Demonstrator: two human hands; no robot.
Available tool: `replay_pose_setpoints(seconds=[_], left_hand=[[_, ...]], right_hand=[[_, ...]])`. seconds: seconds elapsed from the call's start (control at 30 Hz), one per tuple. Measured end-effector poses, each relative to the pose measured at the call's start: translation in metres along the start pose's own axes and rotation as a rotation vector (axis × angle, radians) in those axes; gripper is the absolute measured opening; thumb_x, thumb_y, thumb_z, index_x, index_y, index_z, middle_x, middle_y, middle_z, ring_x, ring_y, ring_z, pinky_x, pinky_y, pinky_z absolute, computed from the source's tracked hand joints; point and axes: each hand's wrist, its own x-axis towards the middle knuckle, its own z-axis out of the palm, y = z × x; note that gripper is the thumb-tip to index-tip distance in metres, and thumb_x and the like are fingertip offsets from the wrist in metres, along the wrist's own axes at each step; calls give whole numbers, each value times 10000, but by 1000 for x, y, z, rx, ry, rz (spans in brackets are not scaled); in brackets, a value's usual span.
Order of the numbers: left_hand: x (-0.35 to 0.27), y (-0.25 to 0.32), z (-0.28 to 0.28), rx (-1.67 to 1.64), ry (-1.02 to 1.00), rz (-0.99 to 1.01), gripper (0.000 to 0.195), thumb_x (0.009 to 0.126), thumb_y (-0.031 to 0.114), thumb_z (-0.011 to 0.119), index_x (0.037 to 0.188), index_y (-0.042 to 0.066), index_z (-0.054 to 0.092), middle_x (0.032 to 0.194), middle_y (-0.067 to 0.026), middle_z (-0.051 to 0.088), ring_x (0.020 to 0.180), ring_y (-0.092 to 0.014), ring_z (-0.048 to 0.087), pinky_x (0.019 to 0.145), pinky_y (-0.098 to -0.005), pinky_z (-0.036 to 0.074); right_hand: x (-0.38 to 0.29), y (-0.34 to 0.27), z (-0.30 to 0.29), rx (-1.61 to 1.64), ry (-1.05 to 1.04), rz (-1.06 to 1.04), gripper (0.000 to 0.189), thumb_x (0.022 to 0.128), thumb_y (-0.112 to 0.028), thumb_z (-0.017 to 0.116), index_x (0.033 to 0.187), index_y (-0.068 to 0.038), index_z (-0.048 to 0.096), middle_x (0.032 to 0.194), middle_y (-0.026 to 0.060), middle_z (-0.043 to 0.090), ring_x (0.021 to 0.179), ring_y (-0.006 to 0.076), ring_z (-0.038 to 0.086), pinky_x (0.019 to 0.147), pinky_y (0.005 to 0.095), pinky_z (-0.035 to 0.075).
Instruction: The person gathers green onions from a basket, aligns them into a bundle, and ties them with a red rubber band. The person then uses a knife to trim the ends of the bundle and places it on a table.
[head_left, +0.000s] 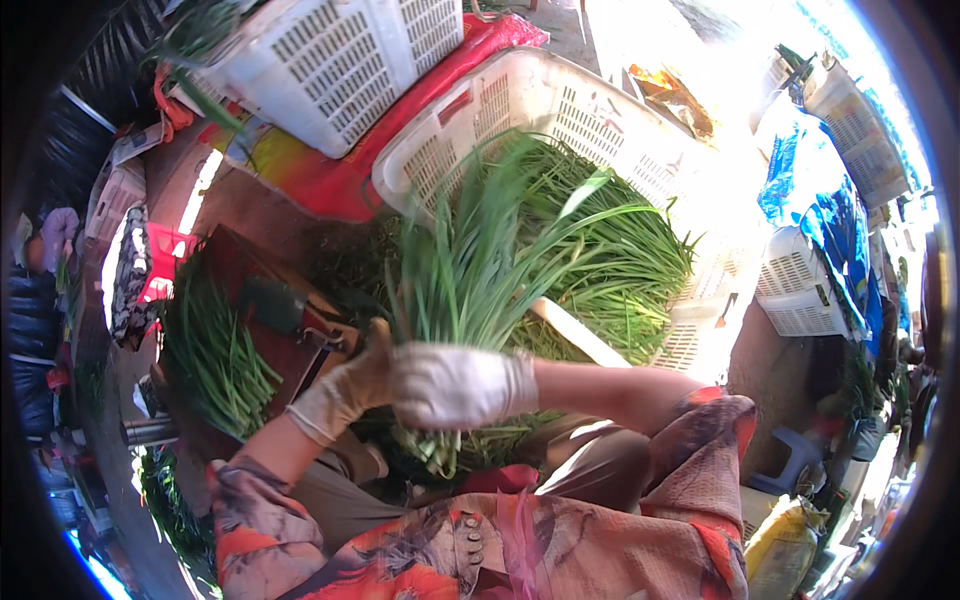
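Note:
A bunch of long green leafy stalks (461, 277), like garlic chives, stands upright in front of me, its leaves fanned upward and partly blurred. My right hand (465, 386), in a whitish work glove, is closed around its lower part, with the pale stalk ends showing below. At the bunch's left side is my left hand (367, 375), also gloved, thumb raised; its fingers are partly hidden behind the other hand. Beyond lies a large heap of similar greens (615, 262) in a white plastic crate (585, 82). Another bunch (217, 360) rests at the left beside a scale-like device (274, 304).
A second white crate (330, 67) holding greens stands at the upper left on a red sack (330, 180). Crates under a blue sheet (802, 172) stand at the right. A blue plastic stool (787, 457) and a yellow sack (784, 540) are at the lower right.

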Motion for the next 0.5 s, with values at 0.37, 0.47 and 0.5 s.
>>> replay_pose_setpoints(seconds=[0.37, 0.47, 0.5], left_hand=[[33, -176, -35, -520, -512, -114, 366, 970, 219, 451, 1267, 13, 510, 1136, -65, 631, 1010, -167, 621, 963, -321, 496], [14, -152, -7, 183, -200, 239, 426, 867, 238, 595, 1238, 35, 547, 1056, -87, 659, 855, -176, 625, 782, -323, 542], [4, -127, 14, -329, -232, -124, 445, 840, 207, 621, 1243, 35, 543, 1067, -90, 652, 877, -181, 626, 799, -317, 540]], right_hand=[[-51, -112, 60, -222, -403, 109, 227, 759, -167, 618, 971, -87, 602, 1001, 90, 580, 985, 264, 550, 860, 389, 466], [-26, -132, 9, -455, -511, 632, 502, 716, -142, 688, 1192, -79, 542, 1177, 149, 543, 1117, 296, 496, 946, 450, 418], [-37, -145, -9, -470, -407, 897, 599, 700, -154, 716, 1251, -70, 500, 1215, 159, 527, 1164, 293, 478, 979, 452, 399]])
